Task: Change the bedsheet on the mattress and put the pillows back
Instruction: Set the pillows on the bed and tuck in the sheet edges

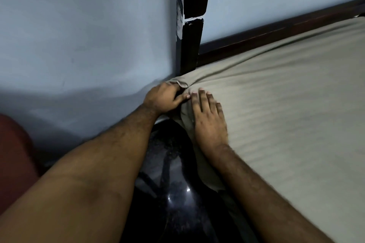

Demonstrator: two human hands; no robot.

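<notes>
Dim room, pale wall (79, 35) left. Our left hand (163, 97) pinches the beige bedsheet (276, 94) at the mattress's near-left corner; right hand (209, 118) presses flat, fingers slightly spread. Risk: bunched corner slips loose when the pinch is let go.

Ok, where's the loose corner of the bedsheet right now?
In the head view, centre frame: the bedsheet corner is bunched at the mattress corner beside the dark bedpost, gripped by the left hand.

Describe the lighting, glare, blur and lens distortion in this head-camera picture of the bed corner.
Head view: dim, cool light; a soft shadow falls across the wall; small glare spots on the glossy dark floor; the right hand looks slightly motion-blurred on the bedsheet; wide-angle bending stretches the forearms near the lower edge.
</notes>
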